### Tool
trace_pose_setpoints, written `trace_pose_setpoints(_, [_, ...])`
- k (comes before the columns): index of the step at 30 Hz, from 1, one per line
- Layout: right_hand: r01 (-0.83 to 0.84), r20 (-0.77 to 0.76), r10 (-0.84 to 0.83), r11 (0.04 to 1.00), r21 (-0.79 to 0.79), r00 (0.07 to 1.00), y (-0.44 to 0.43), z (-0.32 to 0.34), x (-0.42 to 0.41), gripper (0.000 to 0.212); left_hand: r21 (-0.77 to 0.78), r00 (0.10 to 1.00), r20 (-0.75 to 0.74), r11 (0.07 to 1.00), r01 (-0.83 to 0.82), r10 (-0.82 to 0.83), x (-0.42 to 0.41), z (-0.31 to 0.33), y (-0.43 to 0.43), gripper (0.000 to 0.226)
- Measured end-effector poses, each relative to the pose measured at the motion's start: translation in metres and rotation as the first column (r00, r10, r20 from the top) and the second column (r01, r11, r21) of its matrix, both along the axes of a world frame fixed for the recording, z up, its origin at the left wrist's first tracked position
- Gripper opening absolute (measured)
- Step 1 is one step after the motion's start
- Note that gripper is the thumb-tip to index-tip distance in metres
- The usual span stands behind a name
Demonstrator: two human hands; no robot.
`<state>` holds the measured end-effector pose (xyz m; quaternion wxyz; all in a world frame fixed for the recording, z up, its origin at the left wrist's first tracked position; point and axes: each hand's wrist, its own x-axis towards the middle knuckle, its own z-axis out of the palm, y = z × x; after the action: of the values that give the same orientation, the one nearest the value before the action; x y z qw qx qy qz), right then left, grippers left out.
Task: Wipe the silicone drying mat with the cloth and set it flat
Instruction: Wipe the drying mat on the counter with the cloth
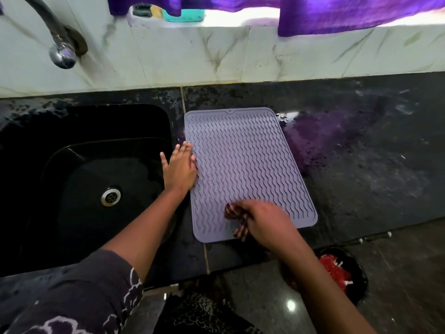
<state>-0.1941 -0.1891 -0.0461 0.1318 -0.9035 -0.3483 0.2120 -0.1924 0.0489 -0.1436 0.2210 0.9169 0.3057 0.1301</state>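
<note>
A grey-lilac silicone drying mat (243,160) with wavy ridges lies flat on the black stone counter (361,165), just right of the sink. My left hand (179,168) rests flat, fingers spread, against the mat's left edge. My right hand (267,222) is closed around a bunched red-and-white striped cloth (234,214) and presses it onto the mat near its front edge. Most of the cloth is hidden under that hand.
A black sink (79,179) with a metal drain (110,196) sits to the left, under a tap (61,51). The counter looks wet around the mat. A black bin (346,273) holding red waste stands on the floor below. Purple curtains (337,13) hang above the tiled wall.
</note>
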Motion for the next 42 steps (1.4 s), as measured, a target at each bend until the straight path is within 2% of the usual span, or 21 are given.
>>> trace_pose_setpoints(5, [0.197, -0.012, -0.197, 0.966, 0.165, 0.98, 0.078, 0.013, 0.069, 0.036, -0.012, 0.993, 0.112, 0.999, 0.033, -0.031, 0.01, 0.016, 0.043, 0.033])
trace_pose_setpoints(10, [0.237, 0.14, -0.281, 0.934, 0.266, 0.95, 0.176, 0.01, 0.137, 0.025, 0.033, 0.995, 0.047, 0.996, 0.082, -0.083, 0.047, 0.016, 0.097, 0.04])
trace_pose_setpoints(14, [0.252, 0.211, -0.306, 0.935, 0.248, 0.928, 0.24, -0.017, 0.16, 0.029, 0.006, 0.985, -0.084, 0.988, 0.155, -0.154, 0.076, 0.007, 0.123, 0.051])
trace_pose_setpoints(17, [0.191, 0.239, -0.216, 0.973, 0.126, 0.947, 0.262, -0.05, 0.155, 0.042, -0.068, 0.966, -0.131, 0.974, 0.215, -0.222, 0.085, -0.002, 0.131, 0.053])
trace_pose_setpoints(20, [0.153, 0.254, -0.167, 0.985, 0.077, 0.953, 0.264, -0.076, 0.147, 0.057, -0.198, 0.964, -0.1, 0.954, 0.223, -0.246, 0.085, -0.011, 0.131, 0.052])
trace_pose_setpoints(24, [0.119, 0.294, -0.145, 0.987, 0.105, 0.945, 0.262, -0.082, 0.152, 0.056, -0.26, 0.974, -0.02, 0.942, 0.211, -0.224, 0.085, -0.015, 0.13, 0.051])
trace_pose_setpoints(28, [0.091, 0.305, -0.125, 0.988, 0.122, 0.944, 0.259, -0.078, 0.145, 0.052, -0.197, 0.968, -0.06, 0.953, 0.229, -0.245, 0.083, -0.015, 0.131, 0.051])
trace_pose_setpoints(34, [0.028, 0.318, -0.046, 0.998, 0.064, 0.947, 0.23, -0.07, 0.112, 0.044, -0.068, 0.951, -0.149, 0.962, 0.264, -0.272, 0.08, -0.014, 0.135, 0.051])
trace_pose_setpoints(37, [0.049, 0.238, -0.091, 0.984, 0.174, 0.967, 0.233, -0.058, 0.124, 0.036, 0.022, 0.937, -0.193, 0.954, 0.3, -0.291, 0.079, -0.012, 0.14, 0.051])
trace_pose_setpoints(39, [0.085, 0.239, -0.139, 0.971, 0.221, 0.961, 0.245, -0.056, 0.135, 0.043, 0.079, 0.925, -0.22, 0.94, 0.333, -0.309, 0.078, -0.012, 0.142, 0.051])
trace_pose_setpoints(42, [0.109, 0.232, -0.136, 0.986, 0.127, 0.963, 0.26, -0.06, 0.14, 0.048, 0.044, 0.915, -0.227, 0.935, 0.351, -0.333, 0.077, -0.009, 0.145, 0.05])
